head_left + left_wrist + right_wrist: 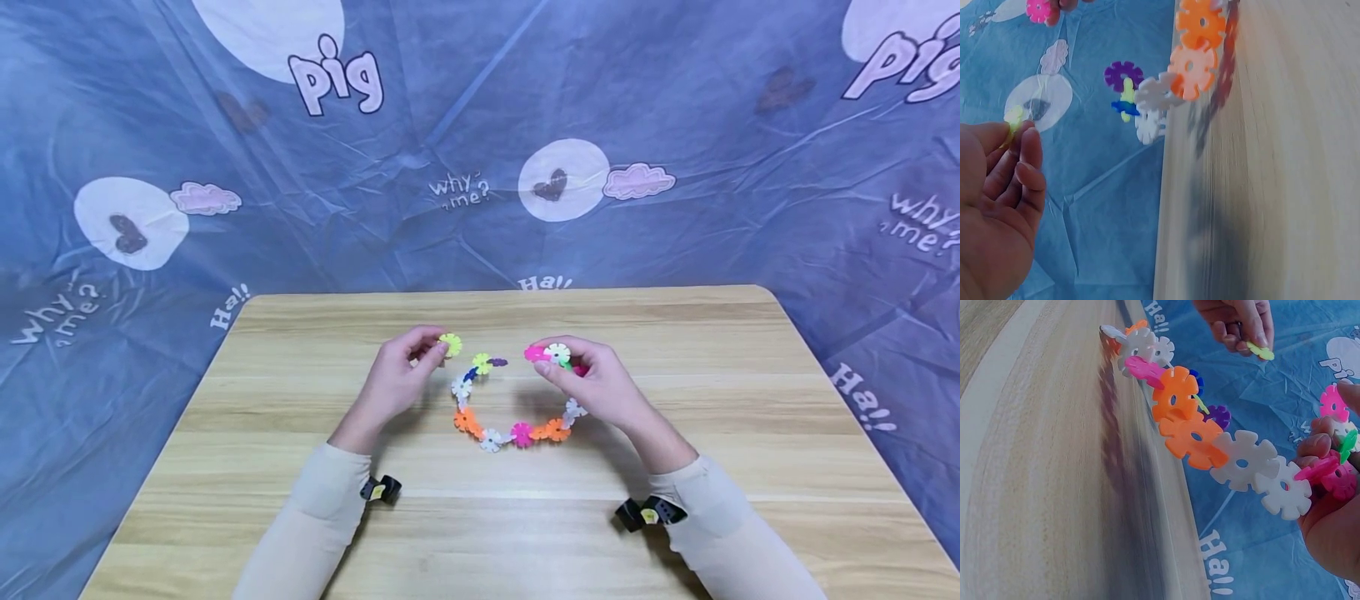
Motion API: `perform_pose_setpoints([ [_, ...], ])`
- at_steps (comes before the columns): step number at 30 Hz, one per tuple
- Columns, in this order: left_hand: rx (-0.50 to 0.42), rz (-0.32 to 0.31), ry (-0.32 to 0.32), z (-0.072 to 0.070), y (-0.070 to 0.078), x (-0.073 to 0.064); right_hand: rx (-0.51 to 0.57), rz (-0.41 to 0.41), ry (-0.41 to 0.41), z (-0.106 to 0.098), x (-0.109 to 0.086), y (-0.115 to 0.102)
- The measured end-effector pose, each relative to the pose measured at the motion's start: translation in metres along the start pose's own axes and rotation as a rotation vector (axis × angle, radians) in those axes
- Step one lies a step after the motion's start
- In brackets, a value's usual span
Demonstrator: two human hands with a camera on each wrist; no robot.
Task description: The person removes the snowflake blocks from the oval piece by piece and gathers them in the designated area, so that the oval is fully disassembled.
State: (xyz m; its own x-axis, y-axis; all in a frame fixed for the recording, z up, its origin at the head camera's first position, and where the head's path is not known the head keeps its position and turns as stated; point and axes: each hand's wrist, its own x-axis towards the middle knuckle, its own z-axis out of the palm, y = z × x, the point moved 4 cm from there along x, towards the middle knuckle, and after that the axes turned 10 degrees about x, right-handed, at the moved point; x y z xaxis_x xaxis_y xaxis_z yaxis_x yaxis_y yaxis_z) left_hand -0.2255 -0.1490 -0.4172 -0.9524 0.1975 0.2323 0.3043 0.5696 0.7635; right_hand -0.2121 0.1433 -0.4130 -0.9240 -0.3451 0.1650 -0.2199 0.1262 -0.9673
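A yellow notched plastic snowflake disc (451, 344) is pinched between the thumb and fingers of my left hand (397, 375). My right hand (600, 385) grips one end of a curved chain of interlocked snowflake discs, near its pink disc (536, 353) and white disc (557, 353); green and darker pink discs (1339, 482) sit within its grasp. From there the chain runs through white, orange discs (1176, 400), pink and white to blue. Its other end, with a yellow disc (482, 363) and a purple disc (498, 362), lies close to my left hand, apart from the held disc.
A wooden table (300, 517) lies under both hands, and the chain throws a shadow onto it. Behind the far edge hangs a blue printed cloth (420, 242). Black camera mounts are strapped at both wrists, over light sleeves (307, 508).
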Motion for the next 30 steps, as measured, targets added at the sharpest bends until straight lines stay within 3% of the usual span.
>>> perform_pose_setpoints([
  [15, 0.021, -0.038, 0.049, -0.018, -0.019, -0.007, -0.028, 0.018, 0.01, -0.002, -0.002, 0.002],
  [30, 0.112, -0.155, 0.059, -0.038, -0.041, -0.005, -0.043, 0.03, 0.024, -0.004, -0.003, 0.0],
])
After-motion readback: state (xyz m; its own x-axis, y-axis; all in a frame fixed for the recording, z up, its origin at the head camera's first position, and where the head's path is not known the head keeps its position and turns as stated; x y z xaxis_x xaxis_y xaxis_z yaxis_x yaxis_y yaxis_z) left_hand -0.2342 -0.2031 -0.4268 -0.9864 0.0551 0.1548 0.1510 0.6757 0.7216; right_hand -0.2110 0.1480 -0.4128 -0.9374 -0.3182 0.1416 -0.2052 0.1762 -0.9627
